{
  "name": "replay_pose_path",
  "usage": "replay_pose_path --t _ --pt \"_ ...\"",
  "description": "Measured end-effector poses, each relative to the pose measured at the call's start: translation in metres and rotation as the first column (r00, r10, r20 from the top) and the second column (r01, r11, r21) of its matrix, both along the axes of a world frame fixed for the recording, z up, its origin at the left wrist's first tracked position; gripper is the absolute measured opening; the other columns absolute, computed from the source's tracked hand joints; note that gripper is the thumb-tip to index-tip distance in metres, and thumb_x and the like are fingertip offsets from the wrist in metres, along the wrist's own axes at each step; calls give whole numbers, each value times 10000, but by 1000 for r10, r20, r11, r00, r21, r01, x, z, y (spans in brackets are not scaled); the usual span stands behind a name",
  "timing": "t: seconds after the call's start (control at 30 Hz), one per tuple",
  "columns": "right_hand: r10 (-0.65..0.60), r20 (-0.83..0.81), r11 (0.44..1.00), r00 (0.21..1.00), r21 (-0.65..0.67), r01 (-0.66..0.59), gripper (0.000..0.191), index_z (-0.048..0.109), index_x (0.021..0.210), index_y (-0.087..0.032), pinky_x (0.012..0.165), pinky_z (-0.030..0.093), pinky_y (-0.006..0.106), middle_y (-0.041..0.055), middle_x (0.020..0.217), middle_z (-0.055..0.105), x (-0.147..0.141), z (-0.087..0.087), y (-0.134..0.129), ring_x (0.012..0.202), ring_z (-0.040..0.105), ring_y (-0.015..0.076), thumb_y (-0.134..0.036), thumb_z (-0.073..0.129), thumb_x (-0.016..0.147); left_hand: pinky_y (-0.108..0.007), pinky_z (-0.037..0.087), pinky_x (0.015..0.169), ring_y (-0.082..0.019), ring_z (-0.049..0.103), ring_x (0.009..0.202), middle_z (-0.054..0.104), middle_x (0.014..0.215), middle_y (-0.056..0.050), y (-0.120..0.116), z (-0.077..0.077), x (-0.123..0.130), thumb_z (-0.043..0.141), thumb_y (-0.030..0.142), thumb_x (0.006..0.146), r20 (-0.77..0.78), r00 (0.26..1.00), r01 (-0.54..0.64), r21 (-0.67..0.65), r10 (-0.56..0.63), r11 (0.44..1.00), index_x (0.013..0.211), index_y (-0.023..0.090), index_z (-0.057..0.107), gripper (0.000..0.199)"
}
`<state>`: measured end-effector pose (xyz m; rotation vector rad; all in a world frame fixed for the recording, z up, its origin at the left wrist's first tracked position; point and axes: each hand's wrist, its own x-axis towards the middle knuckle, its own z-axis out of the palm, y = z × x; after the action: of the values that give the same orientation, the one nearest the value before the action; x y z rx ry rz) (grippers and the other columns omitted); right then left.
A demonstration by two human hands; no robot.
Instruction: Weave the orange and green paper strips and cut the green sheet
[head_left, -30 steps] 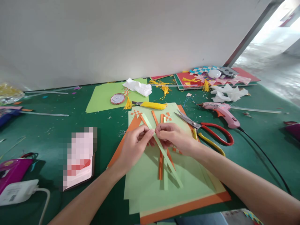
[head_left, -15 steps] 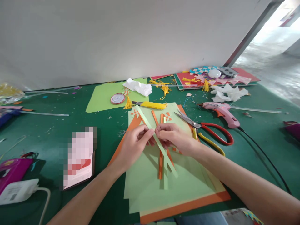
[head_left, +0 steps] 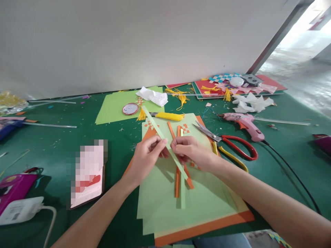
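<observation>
A pale green paper strip (head_left: 152, 119) slants across the middle of the head view. My left hand (head_left: 148, 155) pinches it between thumb and fingers, its upper end pointing away to the left. Just to the right, my right hand (head_left: 190, 151) is closed, fingertips at the strip's edge; what they hold, if anything, is hidden. Under the hands lie orange paper strips (head_left: 177, 182) and another pale green strip (head_left: 182, 196). These rest on stacked pale green sheets (head_left: 160, 206) with an orange sheet (head_left: 207, 227) beneath. Small orange-and-white checkered woven pieces (head_left: 185, 128) lie partly behind the hands.
Scissors (head_left: 234, 144) and a pink glue gun (head_left: 244, 124) with a cord lie to the right. A yellow utility knife (head_left: 169, 116), crumpled tissue (head_left: 152, 95) and yellow tassels (head_left: 182, 99) are beyond the sheets. On the left are a phone (head_left: 89, 175) and white charger (head_left: 22, 210).
My left hand has shifted slightly left, and the pale green strip has slid up and to the left. An orange strip's lower end now shows below it. My right hand has barely moved.
</observation>
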<state>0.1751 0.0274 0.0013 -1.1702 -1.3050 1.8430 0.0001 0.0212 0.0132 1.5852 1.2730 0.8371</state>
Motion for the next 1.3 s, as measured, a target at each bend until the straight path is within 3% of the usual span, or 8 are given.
replay_pose_path --t 0.13,0.33,0.57,0.77,0.9,1.17,1.23,1.3 --pt "26 -5 1000 1000 9 -26 91 515 630 -177 426 284 205 -54 499 441 0 2 -1 446 440 69 -193 513 720 -224 450 639 -118 577 604 603 615 21 1 2 -1 541 341 927 46 995 -95 42 93 995 650 186 539 317" --pt "-30 -3 1000 1000 7 30 72 526 650 -174 414 257 201 -57 503 444 0 1 -1 435 444 65 -203 523 715 -236 438 593 -135 598 598 608 610 20 0 -1 0 561 388 904 23 999 35 -23 -35 999 678 186 557 304" --pt "21 -5 1000 1000 -17 -21 86 504 622 -176 421 241 204 -62 479 428 0 4 -1 425 442 63 -189 517 706 -225 453 632 -114 575 591 612 610 28 1 2 -1 546 333 925 59 990 -134 62 130 989 654 189 533 307" --pt "1 10 1000 1000 4 -1 84 507 641 -177 424 219 214 -51 507 443 0 2 -1 445 443 67 -200 511 722 -241 451 623 -132 606 613 639 617 18 1 0 -1 539 381 927 22 1000 8 -25 -8 1000 662 187 561 328" --pt "34 31 999 999 5 -35 92 496 631 -181 416 192 222 -52 461 434 1 2 -1 429 404 67 -199 504 721 -233 454 625 -119 586 591 624 596 24 3 2 -1 543 338 927 9 996 -86 29 86 996 635 186 552 329" --pt "75 64 997 995 3 -75 88 497 635 -179 419 191 225 -43 449 482 2 4 -1 413 344 59 -175 489 723 -229 469 614 -110 577 568 601 592 37 6 1 -4 539 324 932 101 983 -161 45 156 986 646 182 523 320" --pt "44 69 999 997 12 -45 103 499 639 -179 424 198 227 -43 466 481 3 4 0 425 358 61 -185 497 741 -221 458 617 -104 570 575 602 591 38 6 1 -5 534 338 937 87 990 -119 45 115 992 651 180 530 326" --pt "-19 30 999 999 30 18 126 510 659 -180 431 214 227 -47 502 471 5 4 2 453 416 68 -227 530 775 -207 420 570 -95 542 555 612 587 37 4 0 -4 541 352 933 34 999 3 3 -3 1000 650 177 532 332"
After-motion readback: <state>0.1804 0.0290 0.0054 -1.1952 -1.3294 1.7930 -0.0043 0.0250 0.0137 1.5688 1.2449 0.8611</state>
